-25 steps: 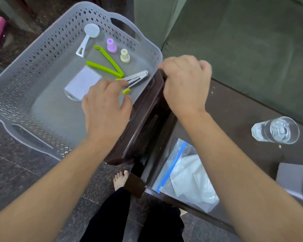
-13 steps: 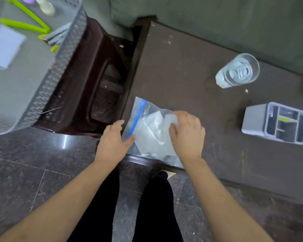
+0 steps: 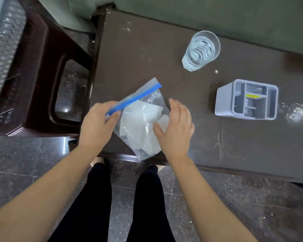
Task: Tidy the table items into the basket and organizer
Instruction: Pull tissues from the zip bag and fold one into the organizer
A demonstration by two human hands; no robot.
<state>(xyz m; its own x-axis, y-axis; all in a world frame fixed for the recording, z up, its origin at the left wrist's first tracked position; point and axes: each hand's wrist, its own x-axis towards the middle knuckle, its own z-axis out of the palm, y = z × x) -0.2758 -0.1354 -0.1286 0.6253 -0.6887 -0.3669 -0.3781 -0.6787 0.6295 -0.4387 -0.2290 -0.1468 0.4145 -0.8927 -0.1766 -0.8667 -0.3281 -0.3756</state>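
A clear zip bag (image 3: pixel 140 126) with a blue seal strip and white contents is lifted at the near left edge of the dark table (image 3: pixel 164 55). My left hand (image 3: pixel 96 126) pinches its sealed end between thumb and fingers. Beside the bag's right side, my right hand (image 3: pixel 175 130) is spread with fingers apart, its thumb touching the bag. The grey organizer (image 3: pixel 224 102) with several compartments stands on the table to the right. A sliver of the perforated grey basket (image 3: pixel 0 49) shows at the far left, on a brown stool (image 3: pixel 37 67).
A glass of water (image 3: pixel 201 49) stands at the back of the table. A small clear object (image 3: pixel 296 112) lies right of the organizer. A green sofa (image 3: pixel 217 13) runs behind the table. My legs and the tiled floor are below.
My hands left the basket and went to the zip bag on the table. Since half a second ago, my left hand has lifted and turned the bag, and my right hand has opened beside it.
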